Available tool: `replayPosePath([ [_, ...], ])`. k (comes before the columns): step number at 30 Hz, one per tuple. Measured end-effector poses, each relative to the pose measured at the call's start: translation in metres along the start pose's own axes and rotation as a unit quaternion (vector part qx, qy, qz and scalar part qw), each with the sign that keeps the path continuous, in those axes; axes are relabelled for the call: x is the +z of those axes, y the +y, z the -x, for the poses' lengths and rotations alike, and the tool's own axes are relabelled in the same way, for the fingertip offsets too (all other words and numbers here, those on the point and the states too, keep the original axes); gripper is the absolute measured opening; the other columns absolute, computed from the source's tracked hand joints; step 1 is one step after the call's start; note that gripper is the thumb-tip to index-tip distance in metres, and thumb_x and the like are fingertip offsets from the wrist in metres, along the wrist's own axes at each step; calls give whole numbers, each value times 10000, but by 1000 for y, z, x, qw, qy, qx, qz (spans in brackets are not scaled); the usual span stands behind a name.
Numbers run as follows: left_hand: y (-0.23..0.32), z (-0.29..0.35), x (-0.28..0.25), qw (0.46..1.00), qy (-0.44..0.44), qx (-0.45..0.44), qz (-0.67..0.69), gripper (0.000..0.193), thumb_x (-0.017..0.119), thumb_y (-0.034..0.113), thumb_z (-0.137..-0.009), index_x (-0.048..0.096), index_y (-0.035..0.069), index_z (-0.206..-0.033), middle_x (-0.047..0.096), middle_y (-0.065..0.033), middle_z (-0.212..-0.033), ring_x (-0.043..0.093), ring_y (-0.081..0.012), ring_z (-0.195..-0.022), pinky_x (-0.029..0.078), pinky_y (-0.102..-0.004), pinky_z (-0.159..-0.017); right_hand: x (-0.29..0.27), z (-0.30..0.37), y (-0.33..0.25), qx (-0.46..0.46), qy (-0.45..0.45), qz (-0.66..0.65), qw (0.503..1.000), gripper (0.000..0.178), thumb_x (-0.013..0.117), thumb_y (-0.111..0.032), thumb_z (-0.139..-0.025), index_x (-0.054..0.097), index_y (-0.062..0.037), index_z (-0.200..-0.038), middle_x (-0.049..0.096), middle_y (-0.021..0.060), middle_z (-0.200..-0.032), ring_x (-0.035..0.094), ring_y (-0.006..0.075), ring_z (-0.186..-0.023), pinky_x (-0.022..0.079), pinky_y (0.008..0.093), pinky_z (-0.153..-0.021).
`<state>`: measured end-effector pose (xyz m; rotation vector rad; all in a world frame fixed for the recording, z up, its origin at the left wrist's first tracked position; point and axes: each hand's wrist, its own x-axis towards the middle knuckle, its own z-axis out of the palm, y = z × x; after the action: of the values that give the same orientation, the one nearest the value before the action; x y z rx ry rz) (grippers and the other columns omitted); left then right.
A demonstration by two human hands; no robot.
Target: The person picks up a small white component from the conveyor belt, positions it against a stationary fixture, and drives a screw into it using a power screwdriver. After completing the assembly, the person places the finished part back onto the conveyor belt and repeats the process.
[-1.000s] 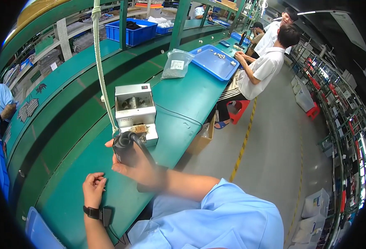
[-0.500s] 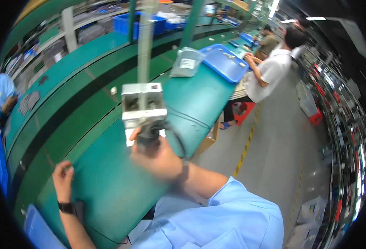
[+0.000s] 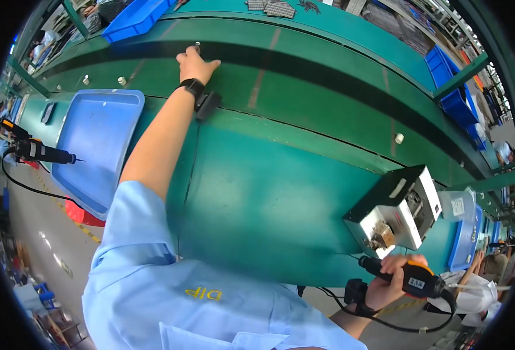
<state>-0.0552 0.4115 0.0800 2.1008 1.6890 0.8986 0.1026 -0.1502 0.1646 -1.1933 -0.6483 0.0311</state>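
My left hand [image 3: 196, 67] reaches out over the dark green conveyor belt [image 3: 304, 76], thumb spread away from the fingers. A tiny pale part [image 3: 197, 44] sits at its fingertips; I cannot tell whether they touch it. My right hand [image 3: 387, 284] is wrapped around a black and orange electric screwdriver [image 3: 419, 280], its bit pointing left over the table's near edge. Just beyond it stands a black and white screw feeder [image 3: 398, 201] with an open metal front.
An empty-looking blue tray [image 3: 97, 149] lies at the left, another electric screwdriver [image 3: 44, 153] over its edge. Small white parts [image 3: 399, 138] dot the belt. Beside the feeder are a clear plastic bag [image 3: 457, 205] and another blue tray [image 3: 466, 238]; a co-worker [image 3: 480, 294] sits at the right.
My view has swung left. My left hand has stretched from above the table out over the belt. My right hand, still holding the screwdriver, has drawn back from the feeder's front.
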Motion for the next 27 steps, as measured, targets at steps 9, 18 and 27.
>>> replayPosePath([
  [9, -132, -158, 45, 967, -163, 119, -158, 530, 498, 442, -933, 559, 73, -1309, 498, -158, -1405, 467, -335, -1293, 350, -416, -1098, 4, 8, -6, 50, 6, -13, 999, 379, 722, -207, -838, 436, -78, -1049, 504, 31, -651, 482, 147, -532, 415, 287, -517],
  [18, 50, 7, 60, 858, -368, 215, 287, 279, 611, 125, -896, 602, 71, -1170, 591, -5, -865, 536, -51, -668, 426, -184, -558, -6, 8, -2, 64, -52, 14, 996, 359, 704, -68, -832, 445, -49, -1080, 550, 56, -691, 540, 140, -603, 456, 285, -570],
  [27, 144, 285, -51, 757, -542, 286, 227, 226, 743, -19, -756, 568, 22, -895, 517, -33, -859, 572, -112, -667, 480, -239, -572, -10, 9, -20, 85, -91, -28, 992, 360, 709, -13, -805, 514, -40, -1106, 599, 55, -790, 592, 135, -704, 503, 284, -677],
])
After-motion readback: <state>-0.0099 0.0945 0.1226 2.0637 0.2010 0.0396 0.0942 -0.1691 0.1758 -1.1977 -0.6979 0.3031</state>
